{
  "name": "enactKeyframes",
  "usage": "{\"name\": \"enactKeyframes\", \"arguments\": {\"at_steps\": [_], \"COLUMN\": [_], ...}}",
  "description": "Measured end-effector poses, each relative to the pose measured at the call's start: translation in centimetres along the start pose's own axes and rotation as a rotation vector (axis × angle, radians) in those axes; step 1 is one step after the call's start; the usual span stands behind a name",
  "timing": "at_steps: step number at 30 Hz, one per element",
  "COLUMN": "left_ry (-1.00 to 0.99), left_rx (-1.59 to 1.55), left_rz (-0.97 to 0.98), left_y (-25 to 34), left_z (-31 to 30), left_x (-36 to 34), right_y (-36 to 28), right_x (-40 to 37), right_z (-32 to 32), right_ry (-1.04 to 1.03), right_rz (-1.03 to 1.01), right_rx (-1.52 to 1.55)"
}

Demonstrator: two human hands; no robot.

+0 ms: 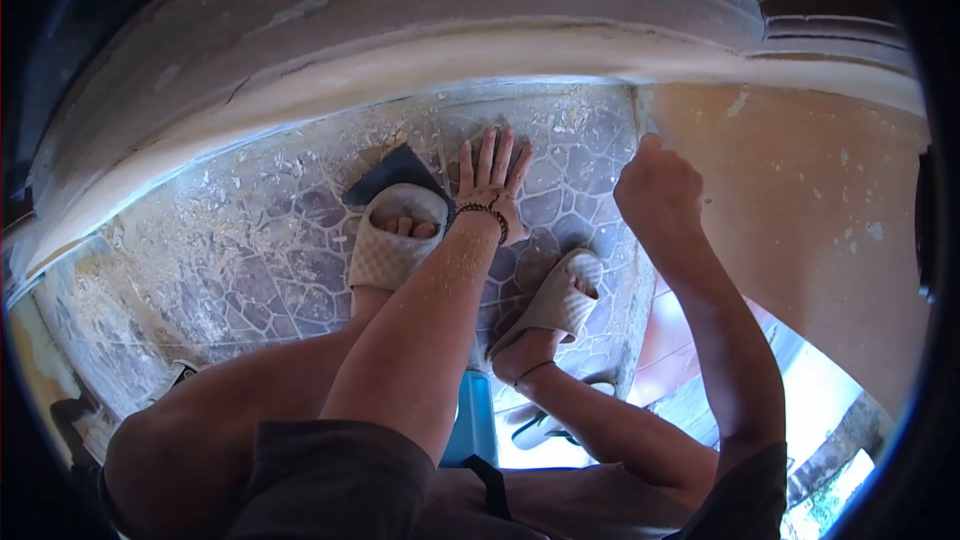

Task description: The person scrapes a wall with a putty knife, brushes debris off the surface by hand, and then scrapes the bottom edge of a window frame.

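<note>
My left hand [492, 185] is spread out flat, palm down, over the dusty patterned floor [270, 275], fingers apart and nothing in them. A dark braided band [482, 208] circles its wrist. Just left of this hand, a dark flat sheet with a pointed corner [395, 176] lies partly behind the toe of a sandal. My right hand [658, 188] is closed in a fist near the orange-tan wall [780, 180]. Its fingers curl out of sight, and I cannot tell what they hold, if anything.
My feet wear beige textured sandals, the left sandal [395, 245] and the right sandal [565, 295]. Pale flakes and dust cover the floor, thickest at the left. A weathered ledge [450, 0] curves across the far side. A light-blue container [474, 420] stands between my legs, beside a flip-flop [540, 430].
</note>
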State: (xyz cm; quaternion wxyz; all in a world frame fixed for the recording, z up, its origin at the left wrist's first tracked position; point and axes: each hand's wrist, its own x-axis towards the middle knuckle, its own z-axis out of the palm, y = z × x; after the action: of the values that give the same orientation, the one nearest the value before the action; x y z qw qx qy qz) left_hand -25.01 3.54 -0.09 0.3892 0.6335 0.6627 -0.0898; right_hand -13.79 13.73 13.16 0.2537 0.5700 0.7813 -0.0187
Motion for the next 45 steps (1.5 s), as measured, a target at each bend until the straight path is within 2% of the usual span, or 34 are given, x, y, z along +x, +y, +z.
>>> {"name": "enactKeyframes", "arguments": {"at_steps": [4, 7, 11, 18, 21, 27, 33, 36, 45], "left_ry": [-0.005, 0.006, 0.018, 0.01, 0.012, 0.009, 0.0, 0.009, 0.008], "left_rx": [-0.014, -0.026, -0.027, -0.02, -0.023, -0.032, -0.033, -0.029, -0.033], "left_rz": [0.006, -0.009, 0.002, -0.004, -0.009, -0.016, -0.01, -0.004, -0.011], "left_y": [0.2, -0.2, 0.2, 0.2, -0.2, -0.2, 0.0, 0.2, 0.1], "left_z": [0.5, 0.2, 0.4, 0.4, 0.6, 0.5, 0.0, 0.5, 0.3], "left_x": [-0.3, -0.1, -0.3, -0.3, -0.1, 0.1, -0.1, -0.4, -0.4], "right_y": [-1.6, 0.7, 4.0, 2.4, 1.7, 3.4, 4.7, 5.8, 4.3], "right_x": [1.2, 1.3, 1.7, 2.4, 2.5, 3.2, 3.5, 4.7, 4.7], "right_z": [0.0, -0.9, 0.0, -1.1, -2.4, -2.6, -3.3, -1.1, -2.1], "right_ry": [-0.037, 0.072, 0.032, 0.066, 0.016, 0.184, 0.177, 0.203, 0.156], "right_rz": [0.032, 0.105, 0.076, 0.065, 0.108, -0.024, -0.098, -0.15, -0.005], "right_rx": [0.025, 0.105, 0.068, 0.024, 0.02, 0.048, 0.068, 0.136, 0.042]}}
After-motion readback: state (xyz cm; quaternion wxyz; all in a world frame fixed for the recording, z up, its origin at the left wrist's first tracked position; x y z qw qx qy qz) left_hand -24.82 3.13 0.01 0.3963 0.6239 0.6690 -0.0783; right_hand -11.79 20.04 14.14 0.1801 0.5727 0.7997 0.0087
